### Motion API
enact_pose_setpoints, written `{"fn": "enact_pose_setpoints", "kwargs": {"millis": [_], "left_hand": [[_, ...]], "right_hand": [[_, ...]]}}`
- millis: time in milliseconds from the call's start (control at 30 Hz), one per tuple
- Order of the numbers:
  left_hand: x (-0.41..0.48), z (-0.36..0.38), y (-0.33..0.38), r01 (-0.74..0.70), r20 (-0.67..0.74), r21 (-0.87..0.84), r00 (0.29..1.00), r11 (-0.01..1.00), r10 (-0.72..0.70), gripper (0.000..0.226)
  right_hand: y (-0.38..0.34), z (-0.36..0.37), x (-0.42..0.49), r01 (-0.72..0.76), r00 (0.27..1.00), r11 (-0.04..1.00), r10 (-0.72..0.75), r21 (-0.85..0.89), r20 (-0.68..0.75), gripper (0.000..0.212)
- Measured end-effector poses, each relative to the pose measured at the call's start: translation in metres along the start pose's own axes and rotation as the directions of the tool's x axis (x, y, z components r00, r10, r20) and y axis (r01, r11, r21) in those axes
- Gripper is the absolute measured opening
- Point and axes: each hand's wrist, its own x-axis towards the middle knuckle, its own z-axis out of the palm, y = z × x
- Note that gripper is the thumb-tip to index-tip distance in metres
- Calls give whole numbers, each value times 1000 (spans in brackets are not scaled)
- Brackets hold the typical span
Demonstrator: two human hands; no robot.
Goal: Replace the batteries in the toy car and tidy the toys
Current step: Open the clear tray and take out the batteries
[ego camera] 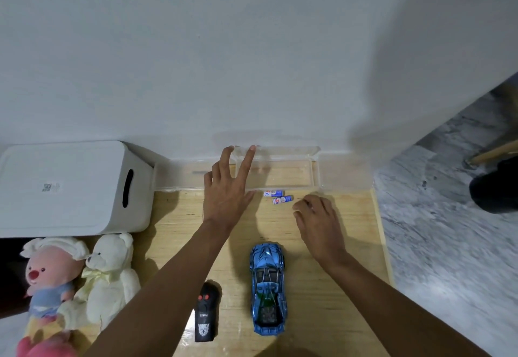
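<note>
Hands near batteries, car untouched.
Left hand (227,188) spread on clear box (314,171); right hand (318,216) curled, empty, just beside two batteries (279,197); car (267,286) below.

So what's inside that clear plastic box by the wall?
The clear box looks empty; the wood shows through it. The left hand covers its left end. Two batteries lie outside it.

A plain pale wall (196,48) rises behind the light wooden worktop (322,314), whose far edge meets it, and grey marbled floor (448,244) lies beyond the worktop's right edge.
</note>
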Motion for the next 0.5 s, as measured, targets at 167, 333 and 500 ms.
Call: {"fn": "enact_pose_setpoints", "kwargs": {"millis": [167, 333, 500], "left_hand": [[1, -1, 0, 4, 7, 6, 1000, 1000, -4, 117], [-1, 0, 0, 6, -16, 13, 1000, 1000, -6, 116], [-13, 4, 1, 14, -37, -19, 999, 1000, -15, 114]], "right_hand": [[-2, -1, 6, 133, 991, 989, -134, 71, -1, 30], [-6, -28, 14, 135, 987, 991, -135, -8, -82, 26], [-7, -61, 52, 88, 974, 992, -105, -92, -200, 46]]}}
